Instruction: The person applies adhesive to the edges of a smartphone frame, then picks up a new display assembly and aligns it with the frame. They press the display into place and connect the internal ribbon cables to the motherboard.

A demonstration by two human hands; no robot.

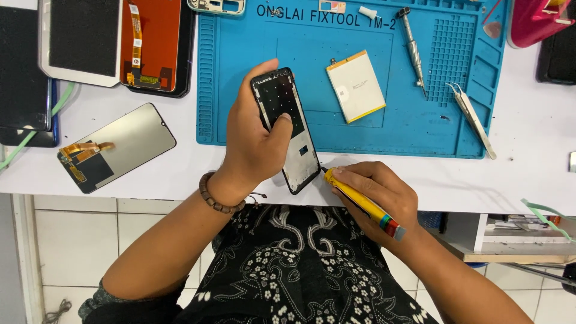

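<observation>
From my remote seat I see the left hand (255, 141) closed around a black phone frame (287, 129), thumb pressed on its face and fingers wrapped behind the upper edge. The frame is lifted over the near edge of the worktop (528, 162), its long axis running from upper left, over the blue mat, down to lower right, toward the body. The right hand (375, 195) grips a yellow pen-shaped tool (360, 203) in a writing hold; the tool's dark tip points up-left and sits just beside the frame's lower right edge, though I cannot tell if it touches. So the frame lies directly left of the right hand, and the tool's axis meets the frame's long side at an angle.

Outward, the blue repair mat (240, 120) carries a flat white battery (356, 86), a screwdriver (413, 48) and tweezers (473, 119), all well apart from the hands. On the white worktop to the left lie a loose display panel (120, 144) with an orange flex cable, and further panels beyond. Tiled floor shows below.
</observation>
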